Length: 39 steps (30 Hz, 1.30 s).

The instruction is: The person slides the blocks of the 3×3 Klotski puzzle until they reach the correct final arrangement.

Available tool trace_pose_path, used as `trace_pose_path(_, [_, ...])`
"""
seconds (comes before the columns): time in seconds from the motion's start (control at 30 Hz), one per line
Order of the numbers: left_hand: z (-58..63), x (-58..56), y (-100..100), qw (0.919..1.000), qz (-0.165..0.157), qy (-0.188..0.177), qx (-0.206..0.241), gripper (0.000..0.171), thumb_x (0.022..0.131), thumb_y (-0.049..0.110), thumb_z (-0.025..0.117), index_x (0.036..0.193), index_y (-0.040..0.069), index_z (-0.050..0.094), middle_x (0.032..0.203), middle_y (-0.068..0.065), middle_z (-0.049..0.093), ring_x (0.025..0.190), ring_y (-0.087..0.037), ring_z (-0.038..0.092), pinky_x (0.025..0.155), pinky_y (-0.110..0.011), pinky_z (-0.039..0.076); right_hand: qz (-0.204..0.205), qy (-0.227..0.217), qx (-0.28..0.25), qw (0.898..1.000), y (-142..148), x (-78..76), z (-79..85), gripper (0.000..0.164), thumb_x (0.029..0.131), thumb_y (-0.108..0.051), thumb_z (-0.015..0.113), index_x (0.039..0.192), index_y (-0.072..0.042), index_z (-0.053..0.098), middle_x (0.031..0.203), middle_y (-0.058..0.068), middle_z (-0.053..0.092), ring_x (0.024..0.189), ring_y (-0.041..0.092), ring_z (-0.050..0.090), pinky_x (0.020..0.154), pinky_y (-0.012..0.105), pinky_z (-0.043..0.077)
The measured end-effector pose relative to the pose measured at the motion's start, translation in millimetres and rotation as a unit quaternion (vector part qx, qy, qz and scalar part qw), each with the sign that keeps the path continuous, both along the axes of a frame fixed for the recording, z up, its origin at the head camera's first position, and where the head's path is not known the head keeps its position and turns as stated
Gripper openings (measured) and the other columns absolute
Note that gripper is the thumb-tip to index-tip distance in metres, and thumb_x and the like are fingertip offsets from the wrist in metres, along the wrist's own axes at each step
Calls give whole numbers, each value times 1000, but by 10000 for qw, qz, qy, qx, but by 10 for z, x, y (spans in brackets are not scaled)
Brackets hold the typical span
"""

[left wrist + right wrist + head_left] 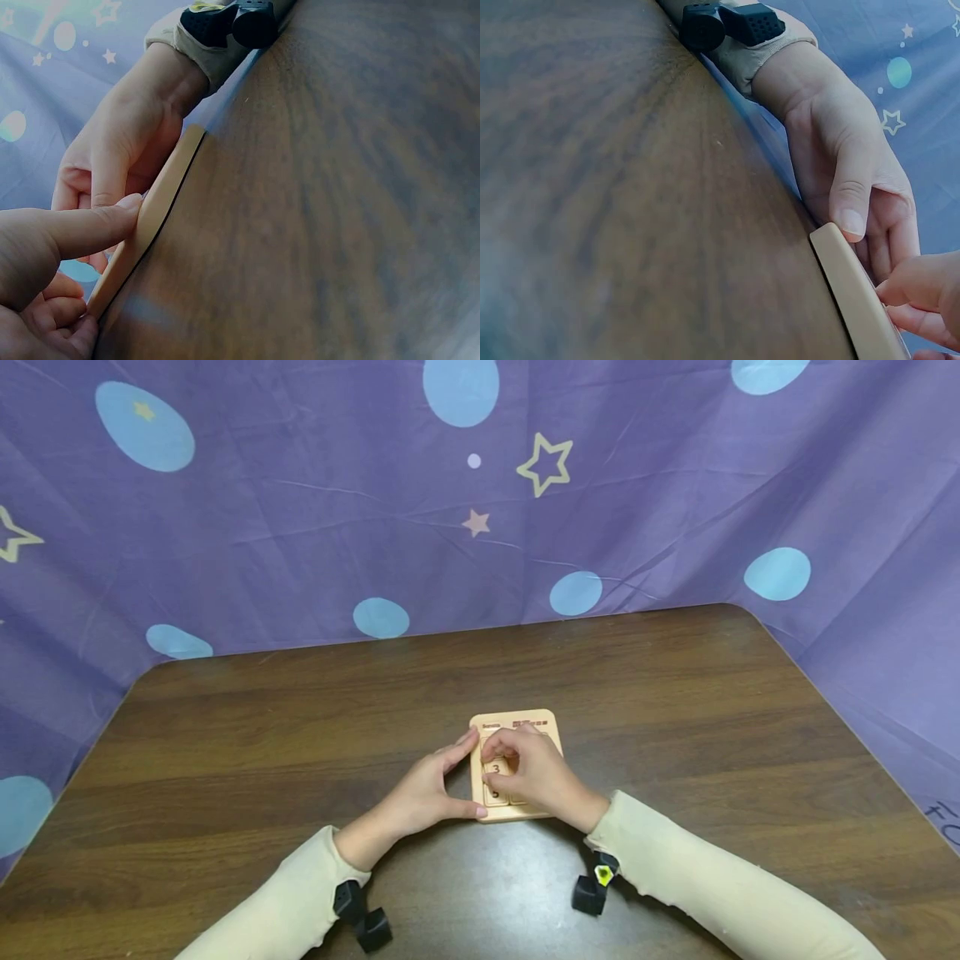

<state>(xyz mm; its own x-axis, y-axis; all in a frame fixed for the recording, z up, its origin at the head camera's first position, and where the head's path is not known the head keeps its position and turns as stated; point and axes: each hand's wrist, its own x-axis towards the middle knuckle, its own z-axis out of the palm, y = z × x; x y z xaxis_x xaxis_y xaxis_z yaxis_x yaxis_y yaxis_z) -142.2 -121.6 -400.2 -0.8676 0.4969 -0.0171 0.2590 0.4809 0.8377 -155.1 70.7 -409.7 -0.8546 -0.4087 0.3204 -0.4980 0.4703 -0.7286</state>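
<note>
Bracing side, left: the left grip (423,789) is spread, thumb at the near end of the board's left edge and fingertips toward its far end; it touches that edge and appears to steady it.
Left cuff: a black wrist device (362,917) hangs below the pale left sleeve (262,897).
Pale board: the board (498,815), rounded at the corners, lies flat on the brown surface (262,760), between the two hands and in front of the person.
Board's left column: a rectangle marked 3 (496,769) lies just beyond one marked 5 (495,793); whether these are loose tiles or only marks, I cannot tell.
Board's far end: small dark print (528,723), too small to read.
Working side, right: the right grip (536,768) is over the board, thumb and fingers bent toward each other with a gap between their tips, about the 3; whether it pinches anything, I cannot tell, and neither wrist view settles it.
Right cuff: another black device (590,889) hangs below the right sleeve (712,877).
Done so far: the board is set down and steadied, and the work looks to be midway, on the left column.
Left to do: cannot be counted, since the right grip hides much of the board's face; letting go of the board is not yet done.
</note>
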Motion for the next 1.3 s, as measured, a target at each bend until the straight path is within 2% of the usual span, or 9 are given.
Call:
trace_pose_path(0.37, [-25,-3,-3,9999,23,-94,-90,96,67,19,85,145,2,31,152,-9,28,140,-26,24,114,-46,18,-217,-46,177,9996,166,29,7,23,65,-7,80,81,-13,65,81,-5,64,79,12,48,73,28,41])
trace_pose_path(0.67, [-20,-8,-3,9998,56,-134,-140,97,67,19,85,146,4,31,152,-8,27,140,-26,24,114,-46,17,-244,-136,212,9994,234,33,13,23,66,-8,81,82,-14,66,86,-5,62,87,13,49,79,30,43])
trace_pose_path(1.03, [5,7,7,9997,98,-90,-181,98,66,17,85,146,3,30,152,-7,27,140,-26,24,114,-46,17,187,-578,-332,9976,445,13,-39,24,71,-10,80,91,-15,69,95,-7,62,92,12,52,82,27,46])
trace_pose_path(1.2, [6,6,6,9998,89,-68,-157,98,66,18,85,145,2,31,152,-8,27,140,-26,24,114,-46,17,273,-467,-172,9984,437,65,-57,25,70,-13,81,90,-19,68,96,-10,61,90,11,49,81,29,42])
trace_pose_path(1.3, [3,4,3,9999,67,-57,-133,98,66,18,85,145,2,31,152,-9,27,140,-26,24,114,-46,17,350,-341,-71,9988,387,109,-59,26,68,-13,81,90,-19,68,94,-7,58,87,11,47,77,28,42])
